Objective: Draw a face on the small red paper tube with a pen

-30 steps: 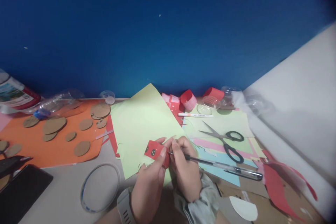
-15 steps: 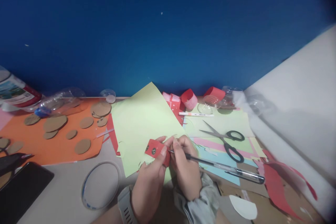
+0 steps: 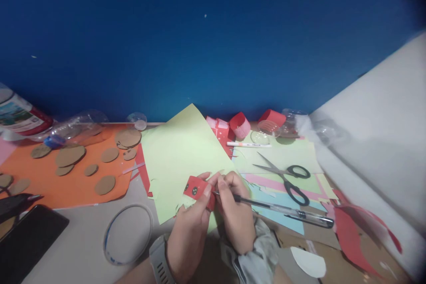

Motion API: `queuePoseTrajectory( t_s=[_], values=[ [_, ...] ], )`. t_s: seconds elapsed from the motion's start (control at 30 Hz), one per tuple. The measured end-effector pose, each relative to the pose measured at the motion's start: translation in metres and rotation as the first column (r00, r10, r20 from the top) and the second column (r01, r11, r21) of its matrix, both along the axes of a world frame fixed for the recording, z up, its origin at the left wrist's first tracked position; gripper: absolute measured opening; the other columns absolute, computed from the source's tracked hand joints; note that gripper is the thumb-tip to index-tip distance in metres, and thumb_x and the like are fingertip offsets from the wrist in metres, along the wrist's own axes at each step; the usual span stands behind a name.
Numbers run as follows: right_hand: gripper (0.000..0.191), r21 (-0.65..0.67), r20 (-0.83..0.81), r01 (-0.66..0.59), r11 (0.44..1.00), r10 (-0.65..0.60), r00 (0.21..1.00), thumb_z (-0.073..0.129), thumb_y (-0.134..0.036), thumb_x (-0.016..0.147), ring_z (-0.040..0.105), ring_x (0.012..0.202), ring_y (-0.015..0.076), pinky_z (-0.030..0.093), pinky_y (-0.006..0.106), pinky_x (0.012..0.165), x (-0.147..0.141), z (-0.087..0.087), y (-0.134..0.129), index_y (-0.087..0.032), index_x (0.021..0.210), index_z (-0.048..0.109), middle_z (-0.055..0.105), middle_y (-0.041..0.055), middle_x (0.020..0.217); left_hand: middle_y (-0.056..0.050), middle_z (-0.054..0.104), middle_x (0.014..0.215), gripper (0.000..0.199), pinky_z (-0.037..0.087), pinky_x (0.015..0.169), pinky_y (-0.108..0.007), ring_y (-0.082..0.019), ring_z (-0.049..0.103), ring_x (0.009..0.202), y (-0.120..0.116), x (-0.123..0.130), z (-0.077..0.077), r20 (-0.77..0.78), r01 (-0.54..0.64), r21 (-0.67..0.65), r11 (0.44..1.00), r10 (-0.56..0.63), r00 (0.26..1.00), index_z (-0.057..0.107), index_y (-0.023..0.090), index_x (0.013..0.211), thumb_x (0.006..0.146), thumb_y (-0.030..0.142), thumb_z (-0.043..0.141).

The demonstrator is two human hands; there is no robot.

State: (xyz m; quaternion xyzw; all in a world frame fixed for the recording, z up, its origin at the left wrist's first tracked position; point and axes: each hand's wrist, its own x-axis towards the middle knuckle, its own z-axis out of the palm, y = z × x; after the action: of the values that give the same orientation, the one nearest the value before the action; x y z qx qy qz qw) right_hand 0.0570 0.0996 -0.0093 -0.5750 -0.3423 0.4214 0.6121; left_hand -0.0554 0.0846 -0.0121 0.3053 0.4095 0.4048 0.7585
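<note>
Between the thumb and fingers of my left hand [image 3: 191, 226] is a small piece of red paper [image 3: 196, 187] with black dots on it. My right hand [image 3: 237, 217] grips a clear-barrelled black pen [image 3: 282, 209], its tip pointing left at the red paper's right edge. Whether the tip touches the paper is hidden by my fingers. Both hands are close together over the near edge of a light green sheet [image 3: 179, 151]. Scissors [image 3: 282, 175] with black handles lie spread to the right of my right hand.
Cardboard discs [image 3: 104, 185] lie on orange paper [image 3: 76, 195] at left, with a plastic bottle [image 3: 80, 126] behind. A phone [image 3: 36, 239] and a clear ring [image 3: 105, 248] are nearer me. A marker [image 3: 248, 145], red paper rings [image 3: 239, 125] and red strips [image 3: 349, 235] lie at right.
The pen's rear end has shifted very slightly up and left. My hands and the red paper otherwise stay nearly where they were.
</note>
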Motion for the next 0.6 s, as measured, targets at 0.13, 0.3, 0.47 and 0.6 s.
queuePoseTrajectory(
  t_s=[0.13,0.3,0.47,0.6],
  values=[
    [0.069,-0.033,-0.049,-0.02,0.999,0.018,0.999,0.092,-0.077,0.094,0.027,0.054,0.0152,0.027,0.029,0.048,0.001,-0.002,-0.001,-0.031,0.07,0.048,0.038,-0.009,0.061,-0.008,0.083,0.167,0.063,0.029,0.155,-0.042,-0.03,0.063,0.176,0.002,-0.005,0.005,-0.126,0.023,0.148,0.989,-0.004,0.992,0.092,0.013,0.15,0.111,0.044,0.053],
    [0.065,-0.12,-0.145,0.016,0.993,-0.034,0.989,0.084,-0.082,0.099,0.039,0.051,0.0157,0.035,0.03,0.048,0.002,-0.014,-0.012,-0.03,0.074,0.052,0.045,-0.0079,0.061,-0.016,0.087,0.163,0.08,0.053,0.134,-0.037,-0.026,0.065,0.174,0.004,-0.01,-0.001,-0.502,0.105,0.327,0.939,0.078,0.861,0.096,0.011,0.138,0.11,0.047,0.031],
    [0.061,-0.155,-0.206,0.071,0.985,-0.103,0.973,0.084,-0.08,0.103,0.033,0.052,0.0153,0.03,0.028,0.047,-0.004,-0.023,-0.022,-0.03,0.081,0.056,0.042,-0.0093,0.06,-0.009,0.084,0.168,0.056,0.03,0.151,-0.045,-0.028,0.063,0.176,-0.001,-0.012,-0.01,-0.491,0.094,0.309,0.946,0.074,0.868,0.095,0.025,0.143,0.112,0.037,0.05],
    [0.067,-0.124,-0.18,0.116,0.986,-0.137,0.974,0.077,-0.087,0.105,0.028,0.049,0.0144,0.028,0.027,0.044,-0.007,-0.025,-0.021,-0.03,0.078,0.054,0.037,-0.0102,0.058,-0.006,0.08,0.176,0.047,0.019,0.158,-0.05,-0.028,0.039,0.191,-0.006,-0.014,-0.012,-0.083,-0.002,0.075,0.997,0.008,0.997,0.092,0.03,0.151,0.114,0.05,0.069]
  ],
)
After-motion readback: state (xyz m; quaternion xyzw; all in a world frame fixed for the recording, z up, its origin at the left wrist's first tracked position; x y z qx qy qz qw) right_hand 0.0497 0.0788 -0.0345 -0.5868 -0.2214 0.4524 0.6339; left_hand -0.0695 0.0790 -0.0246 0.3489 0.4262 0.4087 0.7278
